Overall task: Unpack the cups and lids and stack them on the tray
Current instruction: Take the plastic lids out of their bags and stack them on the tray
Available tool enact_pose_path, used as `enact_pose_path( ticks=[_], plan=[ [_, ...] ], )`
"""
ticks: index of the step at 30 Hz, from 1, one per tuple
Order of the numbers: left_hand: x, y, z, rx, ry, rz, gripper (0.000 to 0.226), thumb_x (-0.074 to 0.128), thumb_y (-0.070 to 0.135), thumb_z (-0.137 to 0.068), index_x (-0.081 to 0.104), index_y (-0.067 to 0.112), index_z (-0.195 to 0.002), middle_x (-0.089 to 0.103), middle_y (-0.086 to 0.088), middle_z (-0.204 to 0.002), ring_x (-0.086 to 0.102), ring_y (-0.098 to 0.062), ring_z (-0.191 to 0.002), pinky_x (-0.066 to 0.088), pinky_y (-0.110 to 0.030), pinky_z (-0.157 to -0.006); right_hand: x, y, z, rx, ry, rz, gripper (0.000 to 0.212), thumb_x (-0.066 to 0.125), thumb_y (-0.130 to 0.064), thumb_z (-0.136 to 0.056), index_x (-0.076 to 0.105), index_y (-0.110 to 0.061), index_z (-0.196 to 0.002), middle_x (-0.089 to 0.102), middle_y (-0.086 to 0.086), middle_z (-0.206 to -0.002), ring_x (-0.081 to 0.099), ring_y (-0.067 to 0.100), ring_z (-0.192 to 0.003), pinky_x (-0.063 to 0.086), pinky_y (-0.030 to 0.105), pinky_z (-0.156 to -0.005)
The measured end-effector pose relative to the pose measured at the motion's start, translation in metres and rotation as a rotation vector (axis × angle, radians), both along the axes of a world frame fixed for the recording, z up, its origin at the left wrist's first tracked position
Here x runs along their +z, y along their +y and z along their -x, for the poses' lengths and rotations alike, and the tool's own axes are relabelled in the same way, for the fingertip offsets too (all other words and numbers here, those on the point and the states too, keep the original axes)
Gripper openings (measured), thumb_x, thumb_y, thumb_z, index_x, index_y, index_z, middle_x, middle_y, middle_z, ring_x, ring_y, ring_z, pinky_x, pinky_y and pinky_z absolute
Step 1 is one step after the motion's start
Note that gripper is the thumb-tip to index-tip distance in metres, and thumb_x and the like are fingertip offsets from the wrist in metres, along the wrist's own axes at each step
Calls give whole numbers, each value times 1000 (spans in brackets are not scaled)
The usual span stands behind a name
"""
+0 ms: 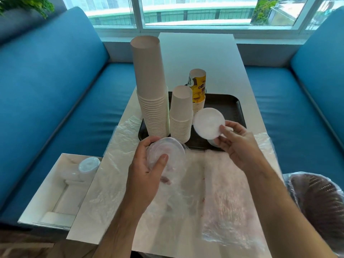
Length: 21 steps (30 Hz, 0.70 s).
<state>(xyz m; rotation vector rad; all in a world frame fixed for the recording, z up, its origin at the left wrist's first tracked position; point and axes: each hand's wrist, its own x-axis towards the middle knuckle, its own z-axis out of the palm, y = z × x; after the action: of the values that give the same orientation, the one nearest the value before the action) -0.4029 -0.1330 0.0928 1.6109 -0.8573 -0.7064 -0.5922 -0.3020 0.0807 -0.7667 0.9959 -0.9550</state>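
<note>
Left hand [147, 170] gripped clear lid stack [165, 155] above desk [197, 53]; right hand [236, 144] pinched one white lid [208, 123] over tray [230, 107]. Best set flat, centred, clear of cup stacks [152, 101].

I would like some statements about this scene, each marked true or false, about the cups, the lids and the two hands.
1. Three stacks of cups stand on the dark tray. True.
2. The right hand holds a paper cup. False: it holds a single white lid.
3. The left hand grips a stack of clear lids. True.
4. The printed yellow cups form the tallest stack. False: the plain stack at the tray's left is tallest.
5. The white box beside the table is empty. False: clear lids remain inside.
</note>
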Motion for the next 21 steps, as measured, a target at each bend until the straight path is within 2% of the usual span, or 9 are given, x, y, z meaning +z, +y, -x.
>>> enact_pose_path(
  ticks=[2, 5, 8, 12, 16, 17, 19, 21],
  plan=[
    [-1, 0, -1, 4, -18, -19, 41, 66, 26, -93, 53, 37, -130, 53, 16, -131, 58, -19, -119, 64, -34, -65, -3, -19, 10, -58, 97, 40, 13, 67, -10, -93, 64, -13, -106, 70, 8, -97, 72, 15, -78, 61, 25, -68],
    [-2, 0, -2, 4, -34, -50, 43, 66, 28, -93, 52, 35, -133, 52, 13, -134, 58, -22, -120, 64, -39, -69, -12, -49, 21, -84, 287, 92, 12, 68, -12, -94, 65, -11, -105, 64, 5, -80, 65, 8, -61, 60, 22, -65],
    [-2, -1, -2, -6, -34, -58, 42, 66, 30, -92, 52, 37, -132, 52, 14, -134, 59, -25, -119, 64, -41, -71, -28, -76, 29, -86, 434, 82, 19, 69, -11, -94, 65, -5, -111, 62, 4, -74, 61, 10, -60, 60, 24, -64],
    [0, -1, -2, -9, -40, -53, 42, 66, 27, -93, 51, 39, -130, 51, 19, -130, 59, -20, -115, 64, -34, -69, -44, -91, 33, -35, 620, 82, 17, 72, -13, -92, 70, -4, -106, 69, 10, -91, 68, 20, -78, 61, 28, -66],
    [0, 1, -1, -7, -31, -60, 44, 66, 26, -93, 51, 37, -133, 51, 15, -134, 60, -20, -114, 64, -34, -68, -43, -88, 31, 34, 791, 141, 25, 74, -16, -91, 71, -1, -111, 69, 14, -104, 68, 17, -75, 61, 25, -62],
    [0, 1, -1, -8, -27, -60, 44, 66, 26, -93, 51, 37, -133, 51, 14, -136, 60, -20, -115, 64, -34, -68, -39, -86, 30, 55, 840, 150, 29, 74, -19, -92, 70, -2, -115, 68, 14, -108, 68, 17, -76, 62, 27, -65],
    [1, 2, -1, -7, -23, -61, 45, 66, 26, -93, 51, 37, -133, 51, 13, -137, 60, -22, -116, 64, -34, -67, -32, -85, 28, 91, 1033, 246, 37, 72, -27, -94, 67, -7, -124, 68, 11, -113, 69, 23, -86, 61, 37, -84],
    [1, 2, -1, -8, -25, -64, 45, 66, 26, -93, 51, 37, -134, 50, 11, -139, 59, -23, -118, 64, -34, -67, -25, -81, 23, 147, 1226, 446, 40, 69, -30, -95, 63, -14, -131, 65, 10, -118, 64, 27, -105, 50, 36, -98]
  ],
)
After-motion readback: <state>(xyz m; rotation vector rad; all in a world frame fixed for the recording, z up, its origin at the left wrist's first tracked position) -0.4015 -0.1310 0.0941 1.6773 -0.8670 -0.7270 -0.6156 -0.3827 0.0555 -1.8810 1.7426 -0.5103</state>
